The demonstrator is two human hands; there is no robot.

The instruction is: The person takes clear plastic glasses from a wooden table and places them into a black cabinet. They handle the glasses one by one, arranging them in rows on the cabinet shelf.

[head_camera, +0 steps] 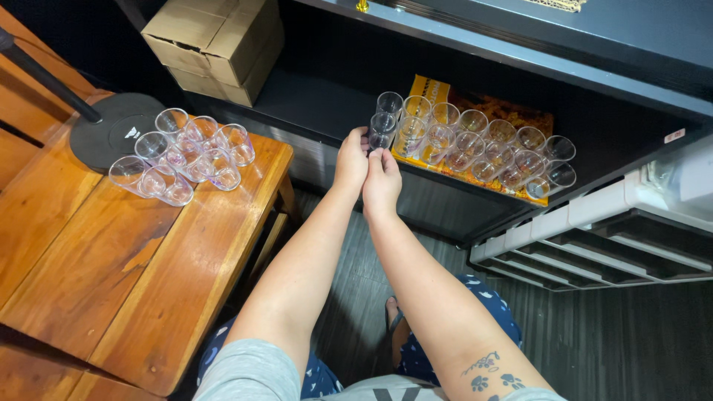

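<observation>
My left hand [350, 160] and my right hand [382, 180] are stretched forward side by side, fingertips together on a clear glass [382, 132] at the near left end of a group of several clear glasses [475, 145]. Those glasses stand in rows on a yellow-orange mat [434, 89] on a dark low shelf [327, 104]. Another cluster of several clear glasses [182, 152] lies on the wooden table [141, 267] at my left, away from both hands.
A cardboard box [215, 44] sits on the shelf at the back left. A black round stand base [111, 134] with a pole rests on the table's far edge. A white slatted rack [601, 245] juts out at the right. Dark plank floor lies below.
</observation>
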